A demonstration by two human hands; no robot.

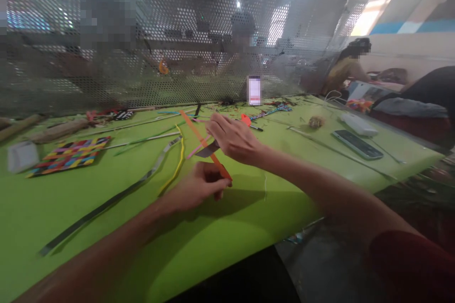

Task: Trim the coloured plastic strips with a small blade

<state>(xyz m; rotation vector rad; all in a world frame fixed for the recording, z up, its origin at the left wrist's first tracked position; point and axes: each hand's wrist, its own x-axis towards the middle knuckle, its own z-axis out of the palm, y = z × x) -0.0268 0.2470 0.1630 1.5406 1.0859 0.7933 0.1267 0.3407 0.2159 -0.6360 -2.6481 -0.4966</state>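
Note:
My left hand (204,183) is closed, thumb and fingers pinching the near end of a flat orange strip (195,129) just above the green table. The strip slants away from me to the left, its far end free. Above and to its right, my right hand (232,139) is closed with its back toward me. A dark grey strip (206,151) comes out from under its fingers and crosses the orange one. Thin pink strips (194,150) show beside this crossing. The right fingertips are partly hidden.
Left of my hands lie a yellow strip (179,161), a long dark strip (117,197) and a colourful woven mat (73,154). A phone (357,144), a white box (358,124) and a thin rod (341,152) lie right. A perforated metal screen (199,71) borders the table (284,213).

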